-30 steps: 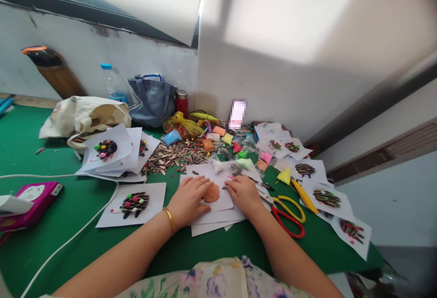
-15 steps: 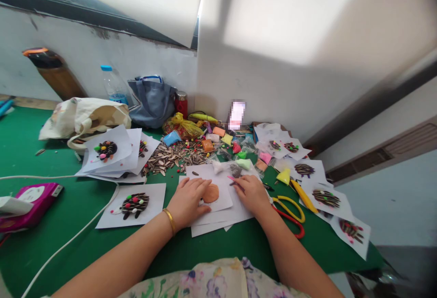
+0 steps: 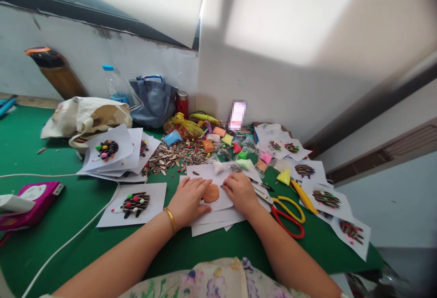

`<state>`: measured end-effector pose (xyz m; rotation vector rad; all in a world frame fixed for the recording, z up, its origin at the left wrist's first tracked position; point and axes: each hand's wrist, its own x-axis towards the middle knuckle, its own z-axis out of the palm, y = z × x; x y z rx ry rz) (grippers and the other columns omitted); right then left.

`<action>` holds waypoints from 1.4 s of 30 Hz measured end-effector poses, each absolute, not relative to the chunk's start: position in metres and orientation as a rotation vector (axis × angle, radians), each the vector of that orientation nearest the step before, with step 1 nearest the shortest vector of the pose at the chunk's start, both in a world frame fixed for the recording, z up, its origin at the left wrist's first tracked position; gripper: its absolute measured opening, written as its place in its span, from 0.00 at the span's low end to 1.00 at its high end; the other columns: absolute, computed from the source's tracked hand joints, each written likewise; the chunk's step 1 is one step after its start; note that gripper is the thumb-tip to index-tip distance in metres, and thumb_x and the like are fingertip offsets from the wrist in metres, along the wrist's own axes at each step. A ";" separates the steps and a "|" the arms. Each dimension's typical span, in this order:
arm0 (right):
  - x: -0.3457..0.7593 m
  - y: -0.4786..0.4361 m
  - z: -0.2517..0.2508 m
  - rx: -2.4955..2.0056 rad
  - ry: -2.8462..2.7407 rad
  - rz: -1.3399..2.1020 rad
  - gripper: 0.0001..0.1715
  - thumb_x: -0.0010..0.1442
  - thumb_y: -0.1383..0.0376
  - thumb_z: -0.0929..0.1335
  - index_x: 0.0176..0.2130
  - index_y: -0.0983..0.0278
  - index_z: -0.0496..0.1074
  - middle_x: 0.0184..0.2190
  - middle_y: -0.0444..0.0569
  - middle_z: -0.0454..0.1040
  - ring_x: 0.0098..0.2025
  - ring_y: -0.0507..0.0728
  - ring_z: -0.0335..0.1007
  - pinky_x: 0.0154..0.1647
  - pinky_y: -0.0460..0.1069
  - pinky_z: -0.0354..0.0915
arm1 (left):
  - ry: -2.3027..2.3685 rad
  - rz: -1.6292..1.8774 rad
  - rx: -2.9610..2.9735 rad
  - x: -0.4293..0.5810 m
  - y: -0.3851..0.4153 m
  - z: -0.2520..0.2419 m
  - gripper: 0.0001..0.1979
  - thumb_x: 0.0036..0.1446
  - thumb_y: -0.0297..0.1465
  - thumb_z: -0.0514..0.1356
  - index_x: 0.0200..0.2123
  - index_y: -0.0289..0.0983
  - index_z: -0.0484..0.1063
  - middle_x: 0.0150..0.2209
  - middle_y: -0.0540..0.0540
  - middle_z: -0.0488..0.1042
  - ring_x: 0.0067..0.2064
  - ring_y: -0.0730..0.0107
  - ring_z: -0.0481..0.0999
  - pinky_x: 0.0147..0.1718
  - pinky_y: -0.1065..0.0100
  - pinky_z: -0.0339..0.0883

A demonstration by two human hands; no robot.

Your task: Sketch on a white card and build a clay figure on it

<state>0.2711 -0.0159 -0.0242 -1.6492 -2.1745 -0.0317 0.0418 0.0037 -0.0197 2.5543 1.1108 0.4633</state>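
Observation:
On a white sheet point(image 3: 223, 200) in front of me lies a flat, round orange clay piece point(image 3: 210, 193). My left hand point(image 3: 190, 198) rests on the sheet with its fingers spread, touching the left side of the clay. Just right of the clay, my right hand point(image 3: 241, 192) is closed at the fingertips over the paper; what it pinches is too small to make out. Scissors point(image 3: 288, 216) with yellow and red handles lie beside my right wrist. A pile of striped seeds point(image 3: 175, 156) sits behind the sheets.
A finished seed-and-clay picture point(image 3: 135, 203) lies at left, with stacked ones point(image 3: 107, 150) behind it and others point(image 3: 326, 198) at right. Bagged coloured clay point(image 3: 244, 164), a phone point(image 3: 238, 115), bags point(image 3: 153, 100), a white cable point(image 3: 73, 239) and a purple tissue pack point(image 3: 37, 204) surround the work.
My right hand has moved left towards the orange clay, uncovering the scissor blades. The pink tip seen at its fingers no longer shows. My left hand stays in place.

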 end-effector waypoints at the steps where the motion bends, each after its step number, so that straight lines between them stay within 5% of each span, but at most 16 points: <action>1: 0.269 -0.016 -0.026 -1.651 -2.193 -0.040 0.05 0.62 0.65 0.68 0.38 0.60 0.76 0.38 0.49 0.74 0.43 0.59 0.66 0.45 0.53 0.60 | 1.113 0.464 2.555 0.042 0.004 -0.020 0.38 0.49 0.39 0.67 0.62 0.42 0.59 0.58 0.39 0.68 0.61 0.51 0.63 0.62 0.48 0.45; 10: 0.292 -0.026 -0.030 -1.700 -2.187 -0.097 0.17 0.64 0.68 0.64 0.51 0.60 0.74 0.42 0.50 0.74 0.45 0.58 0.65 0.46 0.51 0.59 | 1.111 0.435 2.540 0.041 0.002 -0.018 0.38 0.49 0.38 0.67 0.62 0.42 0.58 0.58 0.41 0.68 0.61 0.52 0.63 0.62 0.48 0.43; 26: 0.294 -0.014 -0.016 -2.051 -2.233 -0.450 0.08 0.59 0.70 0.66 0.30 0.64 0.73 0.32 0.52 0.72 0.39 0.60 0.64 0.37 0.53 0.53 | 1.114 0.431 2.534 0.041 0.003 -0.019 0.38 0.50 0.38 0.66 0.62 0.42 0.58 0.59 0.41 0.68 0.61 0.52 0.62 0.62 0.47 0.42; 32: 0.296 -0.022 -0.012 -1.909 -2.065 -0.267 0.10 0.62 0.68 0.63 0.33 0.64 0.73 0.33 0.51 0.74 0.39 0.58 0.66 0.40 0.50 0.56 | 1.107 0.441 2.542 0.041 0.003 -0.021 0.38 0.50 0.39 0.67 0.63 0.42 0.57 0.59 0.41 0.68 0.62 0.52 0.62 0.62 0.47 0.42; 38: 0.277 -0.041 -0.015 -1.912 -1.867 0.267 0.17 0.59 0.67 0.63 0.47 0.60 0.73 0.30 0.43 0.76 0.31 0.54 0.69 0.32 0.46 0.57 | 1.109 0.452 2.545 0.041 0.003 -0.023 0.38 0.50 0.39 0.67 0.63 0.43 0.57 0.59 0.42 0.68 0.62 0.52 0.62 0.63 0.47 0.42; 42: 0.265 -0.041 -0.020 -1.897 -1.905 0.254 0.19 0.57 0.70 0.63 0.46 0.60 0.75 0.34 0.46 0.78 0.33 0.54 0.71 0.35 0.47 0.59 | 1.115 0.456 2.542 0.042 0.003 -0.023 0.38 0.50 0.39 0.67 0.63 0.43 0.57 0.59 0.42 0.68 0.62 0.52 0.62 0.63 0.47 0.42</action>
